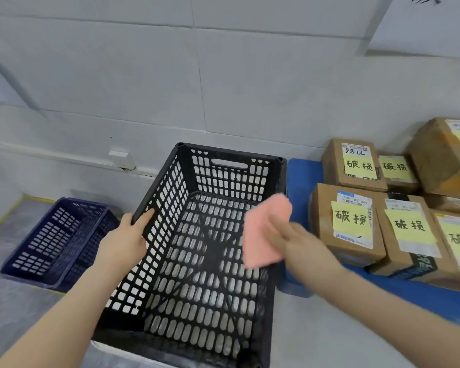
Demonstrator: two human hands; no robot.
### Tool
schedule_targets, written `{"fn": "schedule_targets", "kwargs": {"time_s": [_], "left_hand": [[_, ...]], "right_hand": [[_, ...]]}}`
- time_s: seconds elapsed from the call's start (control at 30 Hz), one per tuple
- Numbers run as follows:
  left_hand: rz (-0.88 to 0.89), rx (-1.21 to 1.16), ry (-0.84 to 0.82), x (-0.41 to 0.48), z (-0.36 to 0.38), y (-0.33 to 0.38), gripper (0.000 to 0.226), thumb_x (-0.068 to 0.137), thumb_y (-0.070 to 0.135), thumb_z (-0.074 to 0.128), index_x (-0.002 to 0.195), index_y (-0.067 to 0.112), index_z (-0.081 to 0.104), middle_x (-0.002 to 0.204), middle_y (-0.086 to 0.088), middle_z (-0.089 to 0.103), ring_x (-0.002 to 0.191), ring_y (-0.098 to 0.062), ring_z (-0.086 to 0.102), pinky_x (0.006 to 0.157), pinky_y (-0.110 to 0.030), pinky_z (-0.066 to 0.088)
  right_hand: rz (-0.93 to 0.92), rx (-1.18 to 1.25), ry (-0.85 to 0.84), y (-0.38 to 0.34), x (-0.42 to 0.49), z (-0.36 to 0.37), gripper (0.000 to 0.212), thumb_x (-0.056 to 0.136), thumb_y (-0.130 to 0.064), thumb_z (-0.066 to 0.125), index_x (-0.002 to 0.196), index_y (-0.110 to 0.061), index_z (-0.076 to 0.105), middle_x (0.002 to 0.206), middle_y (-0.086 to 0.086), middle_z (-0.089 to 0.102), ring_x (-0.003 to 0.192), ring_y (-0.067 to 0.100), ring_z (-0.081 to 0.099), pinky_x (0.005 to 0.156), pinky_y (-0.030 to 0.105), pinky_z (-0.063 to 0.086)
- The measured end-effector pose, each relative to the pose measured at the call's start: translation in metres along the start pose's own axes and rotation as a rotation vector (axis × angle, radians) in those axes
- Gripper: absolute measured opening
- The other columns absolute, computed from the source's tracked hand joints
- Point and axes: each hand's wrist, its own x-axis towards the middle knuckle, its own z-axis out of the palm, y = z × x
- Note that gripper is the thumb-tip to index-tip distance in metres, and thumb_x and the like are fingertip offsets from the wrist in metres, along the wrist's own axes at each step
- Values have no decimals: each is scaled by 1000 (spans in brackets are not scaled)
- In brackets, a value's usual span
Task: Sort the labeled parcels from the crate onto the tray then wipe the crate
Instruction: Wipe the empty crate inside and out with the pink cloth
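A black perforated plastic crate stands in the middle with nothing inside it. My left hand grips its left rim, thumb inside and fingers on the outer wall. My right hand, blurred by motion, holds a pink cloth against the upper inside of the crate's right wall. Several brown cardboard parcels with yellow handwritten labels sit on a blue tray to the right of the crate.
A dark blue perforated basket sits tilted to the left of the crate, by yellow tape lines on the floor. A white tiled wall runs close behind everything. The grey surface extends in front of the tray.
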Motion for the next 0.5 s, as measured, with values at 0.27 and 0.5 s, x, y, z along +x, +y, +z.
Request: {"fn": "schedule_targets", "kwargs": {"time_s": [0.27,0.5], "left_hand": [[-7,-46,-3,22,0,4,70,90,10,45,150,33,19,126,-10,39,71,-26,54,60,-37,49],[-36,-34,-20,24,-3,11,72,88,10,44,150,35,17,127,-12,37,76,-29,55,63,-37,49]], "right_hand": [[229,-111,-108,60,129,-30,55,91,-5,47,143,-9,32,153,12,16,123,35,37,91,41,42],[145,-47,-107,35,90,-16,57,83,3,43,138,-11,41,154,11,19,135,33,28,94,41,46]]}}
